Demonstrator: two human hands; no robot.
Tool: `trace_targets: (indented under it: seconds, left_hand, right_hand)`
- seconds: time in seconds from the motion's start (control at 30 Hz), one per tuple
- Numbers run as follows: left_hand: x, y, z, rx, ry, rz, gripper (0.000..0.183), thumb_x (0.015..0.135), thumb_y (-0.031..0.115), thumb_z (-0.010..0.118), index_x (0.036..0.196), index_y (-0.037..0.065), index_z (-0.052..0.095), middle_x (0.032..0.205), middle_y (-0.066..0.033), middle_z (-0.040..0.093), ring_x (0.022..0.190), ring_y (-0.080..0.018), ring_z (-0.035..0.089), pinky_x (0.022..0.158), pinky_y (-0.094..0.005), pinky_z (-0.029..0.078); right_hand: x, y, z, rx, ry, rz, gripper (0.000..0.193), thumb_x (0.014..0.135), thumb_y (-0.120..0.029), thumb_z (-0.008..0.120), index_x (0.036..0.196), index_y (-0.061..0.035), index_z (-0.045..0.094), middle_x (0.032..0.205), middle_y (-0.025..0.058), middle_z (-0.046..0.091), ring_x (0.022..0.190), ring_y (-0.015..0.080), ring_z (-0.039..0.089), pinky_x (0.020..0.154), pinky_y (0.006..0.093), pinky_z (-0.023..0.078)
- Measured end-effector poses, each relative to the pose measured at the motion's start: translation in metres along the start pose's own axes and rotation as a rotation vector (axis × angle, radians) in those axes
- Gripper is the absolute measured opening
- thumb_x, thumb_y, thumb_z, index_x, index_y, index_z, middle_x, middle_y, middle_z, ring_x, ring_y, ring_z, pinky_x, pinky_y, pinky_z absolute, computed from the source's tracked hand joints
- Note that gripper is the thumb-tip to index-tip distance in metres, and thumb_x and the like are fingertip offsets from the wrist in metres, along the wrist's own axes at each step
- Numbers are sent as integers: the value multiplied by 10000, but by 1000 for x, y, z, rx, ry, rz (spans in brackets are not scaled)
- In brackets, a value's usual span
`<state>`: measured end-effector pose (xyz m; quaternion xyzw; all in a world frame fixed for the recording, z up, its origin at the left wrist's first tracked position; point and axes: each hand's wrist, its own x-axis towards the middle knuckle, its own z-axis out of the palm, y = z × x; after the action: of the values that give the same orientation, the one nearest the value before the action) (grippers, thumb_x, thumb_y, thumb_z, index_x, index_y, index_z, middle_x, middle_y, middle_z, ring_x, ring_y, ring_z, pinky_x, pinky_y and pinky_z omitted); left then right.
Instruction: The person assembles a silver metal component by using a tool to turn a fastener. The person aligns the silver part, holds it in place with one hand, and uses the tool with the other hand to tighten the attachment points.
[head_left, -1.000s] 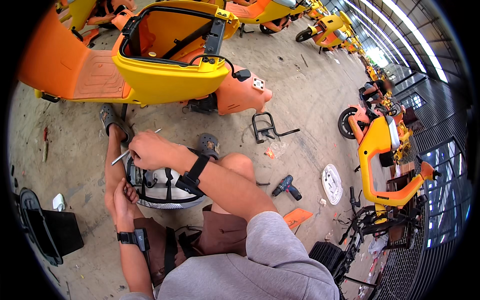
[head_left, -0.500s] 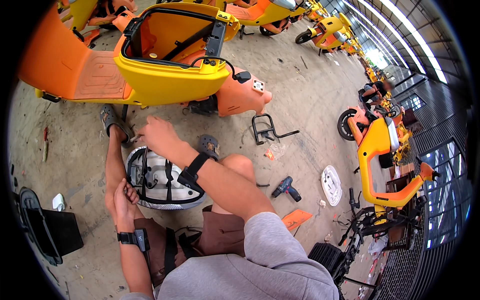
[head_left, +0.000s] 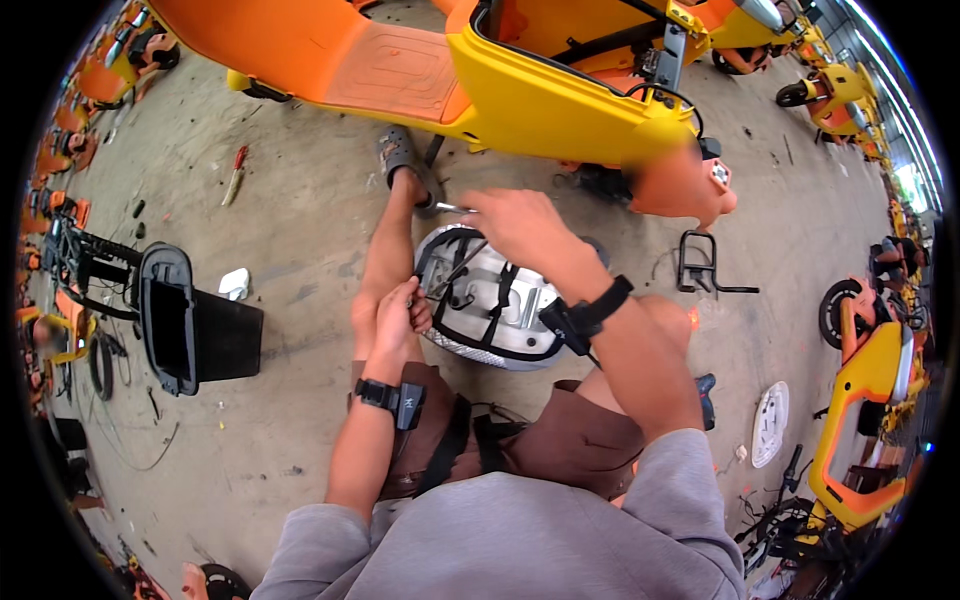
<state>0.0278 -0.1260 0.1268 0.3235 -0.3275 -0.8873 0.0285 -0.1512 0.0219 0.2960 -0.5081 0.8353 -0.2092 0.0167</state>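
Between my legs on the floor lies a whitish oval shell [head_left: 520, 312] with a dark rim and black straps across it, perhaps an upturned scooter seat. My right hand [head_left: 515, 228] is closed over its far side, gripping a thin shiny metal tool [head_left: 455, 208] whose kind I cannot make out. At the shell's near left edge is my left hand [head_left: 394, 318], its fingers curled together. A small dark bit shows at its fingertips, too little to name. Ahead stands a yellow and orange scooter body [head_left: 545, 105] with an open compartment.
A black open bin [head_left: 230, 335] and a white scrap [head_left: 234, 284] lie to the left. A red-handled tool [head_left: 236, 172] rests farther off. On the right are a black metal frame [head_left: 697, 265], a cordless drill [head_left: 706, 400], a white oval panel [head_left: 770, 425] and another scooter [head_left: 850, 430].
My view has turned left, so the scene sits farther right and the black bin shows whole. Both hands stay by the shell, the right one still with the metal tool.
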Motion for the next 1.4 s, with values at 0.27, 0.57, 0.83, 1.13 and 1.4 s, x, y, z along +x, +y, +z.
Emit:
trace_targets:
  seconds: [0.27,0.57,0.83,1.13,1.4]
  left_hand:
    - [42,-17,8,1032,219,571,276,924,244,584,865,-8,678,667,-113,648,541,-249,597,520,-377,498]
    - [96,-34,-2,2065,94,344,150,829,127,578,804,61,711,854,-198,698,823,-371,693,760,-471,564]
    - [102,-38,-10,2212,116,351,101,810,89,615,779,63,708,848,-185,707,834,-352,705,745,-452,572]
    - [104,-45,-8,2326,149,315,96,762,85,686,852,54,692,902,-167,706,876,-324,702,759,-411,575]
    - [113,-50,-20,2198,218,356,59,778,100,672,808,60,703,891,-177,704,856,-342,699,753,-434,568]
  right_hand:
    - [2,-1,-30,140,393,-13,165,894,-232,621,961,-88,666,792,115,636,772,330,634,645,431,504]
    - [-1,5,-45,142,472,63,180,853,-227,676,968,-91,697,783,104,632,767,306,635,660,402,512]
    - [-3,6,-45,225,478,39,139,849,-178,660,938,-73,682,786,108,610,768,324,626,634,419,505]
    - [-6,6,-43,248,439,29,145,861,-172,647,951,-61,671,763,103,600,784,316,628,652,436,503]
    - [-7,7,-44,239,442,55,129,855,-160,649,917,-49,674,777,116,619,775,332,634,652,436,509]
